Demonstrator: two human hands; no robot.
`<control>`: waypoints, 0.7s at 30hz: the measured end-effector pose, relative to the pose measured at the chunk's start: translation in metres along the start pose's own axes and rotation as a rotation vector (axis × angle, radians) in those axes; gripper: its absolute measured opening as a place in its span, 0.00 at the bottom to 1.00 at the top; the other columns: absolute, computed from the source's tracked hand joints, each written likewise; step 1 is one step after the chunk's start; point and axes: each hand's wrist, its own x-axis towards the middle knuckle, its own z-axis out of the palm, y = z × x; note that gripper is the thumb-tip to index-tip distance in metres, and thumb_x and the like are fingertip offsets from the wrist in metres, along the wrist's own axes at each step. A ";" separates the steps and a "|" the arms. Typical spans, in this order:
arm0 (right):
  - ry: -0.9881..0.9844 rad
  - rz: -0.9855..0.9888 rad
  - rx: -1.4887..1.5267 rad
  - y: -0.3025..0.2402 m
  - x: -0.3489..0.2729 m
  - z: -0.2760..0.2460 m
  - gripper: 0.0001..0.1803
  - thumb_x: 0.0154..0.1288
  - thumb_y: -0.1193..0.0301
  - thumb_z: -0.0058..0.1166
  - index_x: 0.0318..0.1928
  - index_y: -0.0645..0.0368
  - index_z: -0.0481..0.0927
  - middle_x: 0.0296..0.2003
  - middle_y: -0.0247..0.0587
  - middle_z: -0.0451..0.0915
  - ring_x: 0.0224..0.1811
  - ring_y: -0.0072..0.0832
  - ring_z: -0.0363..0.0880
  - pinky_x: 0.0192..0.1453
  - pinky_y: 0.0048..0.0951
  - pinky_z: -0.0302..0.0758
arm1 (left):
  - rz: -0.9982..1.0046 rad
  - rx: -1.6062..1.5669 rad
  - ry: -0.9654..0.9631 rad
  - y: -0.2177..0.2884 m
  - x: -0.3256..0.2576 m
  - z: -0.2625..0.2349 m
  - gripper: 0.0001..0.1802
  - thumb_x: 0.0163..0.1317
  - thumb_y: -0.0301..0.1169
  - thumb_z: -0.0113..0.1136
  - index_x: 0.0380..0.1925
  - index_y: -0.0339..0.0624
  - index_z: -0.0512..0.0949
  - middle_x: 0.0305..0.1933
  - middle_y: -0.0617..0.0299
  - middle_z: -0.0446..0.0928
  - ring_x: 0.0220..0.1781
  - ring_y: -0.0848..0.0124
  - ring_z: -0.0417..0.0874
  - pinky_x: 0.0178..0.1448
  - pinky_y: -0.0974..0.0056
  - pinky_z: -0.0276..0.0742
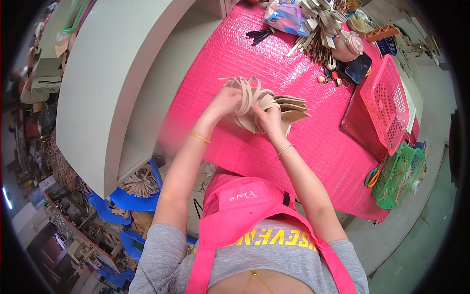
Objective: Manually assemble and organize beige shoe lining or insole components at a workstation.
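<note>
A bundle of beige, leather-like strips (254,94) is held between my two hands over the pink table cover. Several of the strips curl into loops at its upper left, and flat, layered beige pieces (293,109) fan out at its right end. My left hand (228,101) is closed on the looped strips, its fingertips partly hidden behind them. Close beside it, my right hand (269,119) grips the bundle's middle from the near side, with fingers wrapped round the strips. More beige material hangs below, between the hands.
Pink padded sheeting (205,98) covers the table. A grey-white raised panel (112,73) borders it on the left. At the back lie strip bundles (323,24) and a phone (358,67). Pink (387,105) and green baskets (399,176) and scissors (373,177) are at the right.
</note>
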 end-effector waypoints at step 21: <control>-0.154 0.040 0.054 0.000 0.002 -0.023 0.13 0.55 0.71 0.49 0.39 0.67 0.73 0.30 0.42 0.77 0.28 0.25 0.76 0.32 0.24 0.71 | 0.411 0.990 0.618 0.005 -0.016 0.068 0.23 0.36 0.35 0.63 0.33 0.37 0.68 0.32 0.50 0.69 0.38 0.54 0.71 0.41 0.55 0.68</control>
